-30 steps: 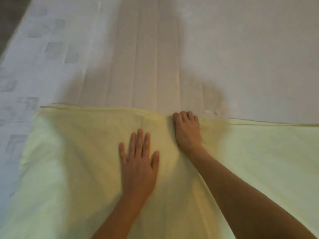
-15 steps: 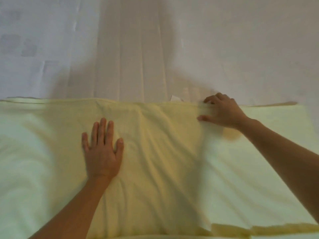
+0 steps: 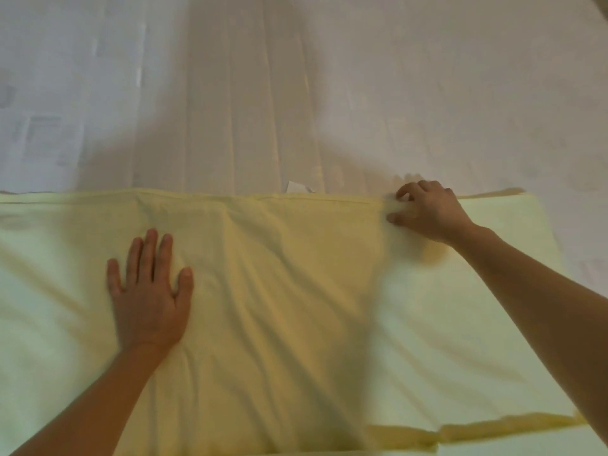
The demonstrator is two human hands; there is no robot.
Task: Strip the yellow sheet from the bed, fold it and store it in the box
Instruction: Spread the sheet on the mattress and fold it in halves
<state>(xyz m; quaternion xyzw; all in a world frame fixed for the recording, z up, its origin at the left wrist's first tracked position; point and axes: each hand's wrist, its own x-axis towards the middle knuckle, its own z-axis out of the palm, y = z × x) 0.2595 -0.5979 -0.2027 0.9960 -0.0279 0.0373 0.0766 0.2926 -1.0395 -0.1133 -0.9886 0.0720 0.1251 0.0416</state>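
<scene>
A yellow sheet [image 3: 296, 307] is spread across a white bed [image 3: 444, 93].
It is pressed by the left hand [image 3: 149, 291], fingers straight; its far edge is pinched in the curled fingers of the right hand [image 3: 431, 212].

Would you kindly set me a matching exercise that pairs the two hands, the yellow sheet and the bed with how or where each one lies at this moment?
Things:
1. left hand
2. right hand
3. yellow sheet
4. bed

States or places:
A. white, stretching away beyond the cloth's far edge
B. fingers curled at the cloth's far edge
C. palm down, fingers straight, pressing on the cloth
D. spread out and creased under both hands

Pairs: 1-C, 2-B, 3-D, 4-A
</scene>
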